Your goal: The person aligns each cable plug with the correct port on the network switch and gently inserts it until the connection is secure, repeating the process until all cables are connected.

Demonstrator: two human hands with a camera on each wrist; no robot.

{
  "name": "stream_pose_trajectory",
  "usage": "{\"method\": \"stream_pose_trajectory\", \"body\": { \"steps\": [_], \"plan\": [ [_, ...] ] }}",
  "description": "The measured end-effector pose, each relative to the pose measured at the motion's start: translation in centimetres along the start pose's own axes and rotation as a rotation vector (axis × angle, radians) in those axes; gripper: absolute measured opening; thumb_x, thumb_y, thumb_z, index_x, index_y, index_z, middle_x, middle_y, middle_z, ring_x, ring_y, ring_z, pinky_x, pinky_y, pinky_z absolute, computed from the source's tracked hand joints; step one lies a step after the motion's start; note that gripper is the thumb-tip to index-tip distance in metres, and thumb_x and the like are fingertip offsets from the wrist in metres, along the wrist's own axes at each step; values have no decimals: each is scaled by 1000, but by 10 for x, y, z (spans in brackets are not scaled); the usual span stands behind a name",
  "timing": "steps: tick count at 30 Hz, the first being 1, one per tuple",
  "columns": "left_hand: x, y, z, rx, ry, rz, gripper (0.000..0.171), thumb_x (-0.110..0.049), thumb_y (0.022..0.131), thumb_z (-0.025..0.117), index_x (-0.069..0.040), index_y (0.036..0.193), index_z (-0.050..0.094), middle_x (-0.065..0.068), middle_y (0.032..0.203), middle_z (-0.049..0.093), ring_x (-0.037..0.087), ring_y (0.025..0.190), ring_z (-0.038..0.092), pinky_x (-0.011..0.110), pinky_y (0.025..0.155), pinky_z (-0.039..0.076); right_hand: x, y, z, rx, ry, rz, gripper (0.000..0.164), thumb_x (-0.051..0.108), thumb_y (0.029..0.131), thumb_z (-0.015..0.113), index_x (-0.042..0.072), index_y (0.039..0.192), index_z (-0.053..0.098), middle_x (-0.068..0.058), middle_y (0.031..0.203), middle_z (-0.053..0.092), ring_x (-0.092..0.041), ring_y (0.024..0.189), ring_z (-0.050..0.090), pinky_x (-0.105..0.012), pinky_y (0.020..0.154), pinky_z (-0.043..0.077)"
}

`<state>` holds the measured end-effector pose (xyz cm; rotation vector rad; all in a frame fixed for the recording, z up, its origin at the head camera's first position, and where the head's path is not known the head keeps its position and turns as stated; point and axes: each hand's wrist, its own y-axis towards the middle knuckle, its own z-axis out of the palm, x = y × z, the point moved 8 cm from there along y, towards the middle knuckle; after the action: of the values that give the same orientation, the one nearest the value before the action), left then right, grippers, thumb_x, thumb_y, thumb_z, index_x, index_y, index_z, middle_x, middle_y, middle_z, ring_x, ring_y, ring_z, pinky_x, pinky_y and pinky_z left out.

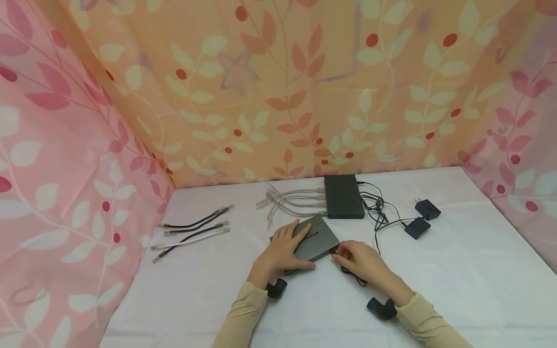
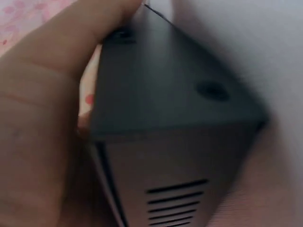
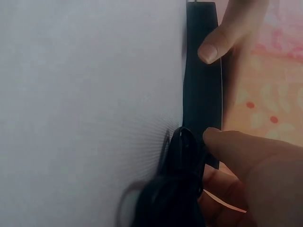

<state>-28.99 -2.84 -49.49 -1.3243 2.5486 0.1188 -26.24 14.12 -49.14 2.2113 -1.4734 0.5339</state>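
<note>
A grey Netgear network switch (image 1: 319, 237) lies at an angle near the middle of the white table. My left hand (image 1: 283, 246) grips it, fingers spread over its top and thumb along the near side. One slotted end of the switch (image 2: 175, 175) shows close up in the left wrist view. At the switch's right corner, my right hand (image 1: 359, 258) pinches a black power cable, its end hidden by the fingers. More of that power cable (image 3: 173, 189) hangs bundled beside the fingers. In the right wrist view, the left thumb presses the switch's side (image 3: 201, 90).
Behind stands a black network switch (image 1: 345, 197) with several grey cables (image 1: 300, 198) plugged into its left side. Two black power adapters (image 1: 418, 228) with tangled cords lie to the right. Several short black and white network cables (image 1: 191, 234) lie at the left.
</note>
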Motion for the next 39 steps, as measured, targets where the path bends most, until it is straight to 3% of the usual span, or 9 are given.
{"method": "stream_pose_trajectory", "body": {
  "steps": [4, 12, 18, 23, 27, 31, 34, 39],
  "plan": [
    [1, -1, -1, 12, 2, -15, 101, -69, 71, 61, -29, 149, 12, 14, 152, 17, 31, 135, 24, 50, 108, 21, -2, 0, 0, 6, -2, 14, 15, 32, 84, 67, 20, 77, 63, 16, 64, 52, 2, 55, 44, -19, 51, 38],
    [-1, 3, -1, -41, 110, -61, 97, -70, 71, 60, -28, 149, 19, 14, 144, 31, 31, 127, 35, 48, 100, 32, 1, 0, 0, 8, -5, 1, 13, 30, 83, 69, 17, 81, 64, 15, 66, 54, 3, 56, 45, -19, 51, 39],
    [-8, 3, -2, -89, 168, -90, 97, -71, 71, 59, -26, 148, 23, 16, 139, 36, 34, 118, 42, 50, 94, 37, 6, -1, -1, -35, -36, 31, 12, 26, 83, 69, 14, 85, 66, 12, 72, 56, -1, 60, 48, -20, 53, 41],
    [-17, 4, 0, -118, 248, -153, 96, -75, 72, 54, -23, 148, 24, 16, 133, 39, 33, 107, 46, 47, 85, 39, 9, -3, -5, -88, -69, 57, 18, 27, 86, 66, 9, 89, 67, 3, 82, 61, -7, 67, 57, -26, 58, 47],
    [-27, 6, 1, -132, 296, -215, 98, -78, 72, 49, -22, 148, 25, 16, 130, 41, 31, 101, 47, 44, 78, 40, 8, -3, -8, -115, -87, 78, 17, 25, 88, 63, 8, 86, 66, 0, 81, 58, -8, 65, 53, -27, 56, 44],
    [-33, 4, -2, -141, 273, -236, 96, -81, 73, 43, -20, 147, 28, 18, 131, 41, 32, 102, 49, 46, 78, 43, 8, -3, -12, -146, -149, 53, 16, 23, 88, 63, 7, 84, 64, 0, 78, 54, -10, 63, 49, -28, 55, 41],
    [-31, 2, -6, -143, 232, -202, 87, -76, 79, 41, -21, 145, 32, 18, 129, 44, 32, 101, 51, 45, 78, 45, 11, -5, -16, -170, -228, 20, 20, 22, 87, 65, 2, 87, 65, -5, 80, 56, -15, 66, 54, -31, 56, 44],
    [-17, 0, -13, -165, 70, -136, 65, -58, 89, 46, -18, 140, 42, 14, 126, 51, 29, 101, 56, 40, 77, 48, 33, -11, -22, -179, -338, -30, 41, 27, 84, 68, -9, 103, 63, -17, 95, 63, -30, 83, 62, -40, 68, 51]
  ]
}}
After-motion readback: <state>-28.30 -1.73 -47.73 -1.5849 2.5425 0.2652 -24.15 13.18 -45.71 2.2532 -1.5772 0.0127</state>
